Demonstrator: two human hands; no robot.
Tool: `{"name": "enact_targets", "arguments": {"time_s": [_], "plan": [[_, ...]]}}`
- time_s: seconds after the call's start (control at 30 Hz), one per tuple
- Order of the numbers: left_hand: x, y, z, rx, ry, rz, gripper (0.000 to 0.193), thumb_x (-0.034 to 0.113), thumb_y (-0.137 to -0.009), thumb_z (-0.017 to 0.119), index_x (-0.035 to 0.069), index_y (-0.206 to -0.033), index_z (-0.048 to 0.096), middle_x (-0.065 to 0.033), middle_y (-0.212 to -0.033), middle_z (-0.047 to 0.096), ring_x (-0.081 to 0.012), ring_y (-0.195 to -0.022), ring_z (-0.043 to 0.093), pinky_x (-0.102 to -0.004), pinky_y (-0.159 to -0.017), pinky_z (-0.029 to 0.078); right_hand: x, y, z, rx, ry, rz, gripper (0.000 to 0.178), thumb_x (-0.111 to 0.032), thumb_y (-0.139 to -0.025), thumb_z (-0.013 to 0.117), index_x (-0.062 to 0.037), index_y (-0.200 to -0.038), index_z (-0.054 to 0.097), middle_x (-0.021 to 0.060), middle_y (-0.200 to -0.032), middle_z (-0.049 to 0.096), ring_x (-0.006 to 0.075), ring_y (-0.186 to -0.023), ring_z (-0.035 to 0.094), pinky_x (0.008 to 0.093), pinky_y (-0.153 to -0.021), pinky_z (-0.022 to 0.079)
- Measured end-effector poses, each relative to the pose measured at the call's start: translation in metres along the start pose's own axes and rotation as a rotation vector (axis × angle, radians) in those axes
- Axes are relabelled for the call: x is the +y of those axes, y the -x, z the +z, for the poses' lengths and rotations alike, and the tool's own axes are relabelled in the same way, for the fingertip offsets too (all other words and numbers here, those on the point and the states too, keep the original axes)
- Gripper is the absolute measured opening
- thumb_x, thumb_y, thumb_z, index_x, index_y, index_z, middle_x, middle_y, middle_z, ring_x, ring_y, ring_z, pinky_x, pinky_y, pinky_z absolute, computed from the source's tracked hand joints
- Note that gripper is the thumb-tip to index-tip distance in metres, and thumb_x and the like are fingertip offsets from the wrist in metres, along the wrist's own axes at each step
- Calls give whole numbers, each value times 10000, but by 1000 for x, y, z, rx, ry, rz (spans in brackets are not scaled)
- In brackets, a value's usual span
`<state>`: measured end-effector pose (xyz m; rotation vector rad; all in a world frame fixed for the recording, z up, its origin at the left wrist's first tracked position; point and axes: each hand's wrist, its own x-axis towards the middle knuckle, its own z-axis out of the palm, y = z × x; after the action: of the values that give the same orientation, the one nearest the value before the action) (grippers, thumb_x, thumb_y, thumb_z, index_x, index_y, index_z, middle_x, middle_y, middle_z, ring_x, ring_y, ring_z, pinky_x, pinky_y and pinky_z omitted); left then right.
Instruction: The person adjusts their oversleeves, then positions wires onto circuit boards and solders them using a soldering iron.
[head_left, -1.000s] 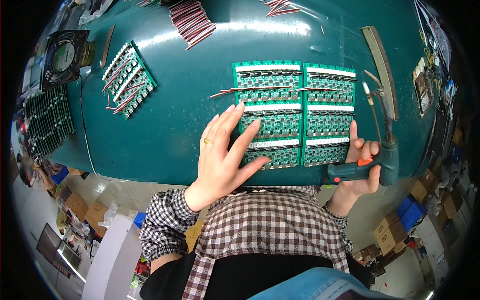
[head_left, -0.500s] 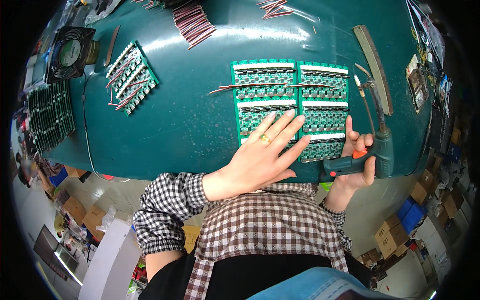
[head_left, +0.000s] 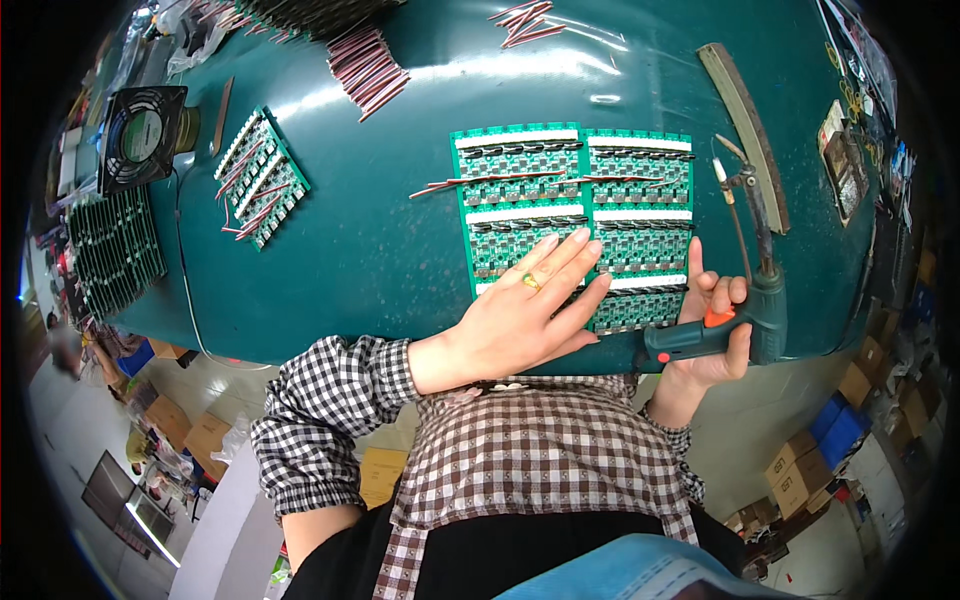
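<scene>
Two green circuit board panels, a left one (head_left: 525, 243) and a right one (head_left: 640, 256), lie side by side on the table in front of me. My left hand (head_left: 530, 310) rests on their near part with fingers stretched out, hiding part of the left panel. A few thin red and black wires (head_left: 440, 187) lie across the upper rows of both panels. In my right hand (head_left: 712, 368) is a dark green soldering gun (head_left: 768, 315) with an orange trigger, gripped at its handle. Its metal tip (head_left: 730, 146) and thin feed tube (head_left: 732, 215) point away from me, right of the panels.
A worn bar (head_left: 745, 135) lies beyond the soldering gun. More circuit boards with wires (head_left: 262, 180) sit at left, near a black fan (head_left: 143, 138) and a stack of boards (head_left: 117, 245). Bundled wires (head_left: 368, 72) and loose wires (head_left: 525, 24) are at the table's far side.
The whole view has shifted slightly, with the panels a little lower and further left. Both hands keep about the same places beside the panels and the soldering gun stays in my right hand.
</scene>
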<state>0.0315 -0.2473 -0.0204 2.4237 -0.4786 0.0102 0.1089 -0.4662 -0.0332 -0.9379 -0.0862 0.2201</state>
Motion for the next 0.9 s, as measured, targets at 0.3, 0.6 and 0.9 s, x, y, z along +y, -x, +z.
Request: {"name": "enact_targets", "arguments": {"time_s": [0.3, 0.6, 0.9], "plan": [[2, -2, 0, 14, 32, -8, 578, 306, -750, 690, 25, -1218, 503, -209, -1339, 388, -341, -1259, 389, -473, -994, 366, -2, -2, -1, 1, 19, 5, 322, -330, -782, 622, -80, -952, 513, 6, -782, 592, 239, -964, 590, 543, -1118, 79], [2, -3, -1, 0, 68, -12, 583, 296, -738, 700, -12, -1196, 513, -222, -1326, 398, -354, -1255, 389, -476, -995, 363, -2, -1, -3, 16, 14, 20, 333, -313, -776, 617, -71, -974, 504, 22, -786, 592, 247, -974, 586, 535, -1119, 88], [5, -4, 1, 35, 57, -20, 587, 296, -747, 693, 1, -1214, 494, -214, -1332, 389, -353, -1265, 371, -476, -1005, 351, -27, 1, -3, -75, 49, -12, 409, -251, -790, 576, 10, -1089, 474, 123, -937, 555, 326, -972, 567, 557, -1038, 271]]}}
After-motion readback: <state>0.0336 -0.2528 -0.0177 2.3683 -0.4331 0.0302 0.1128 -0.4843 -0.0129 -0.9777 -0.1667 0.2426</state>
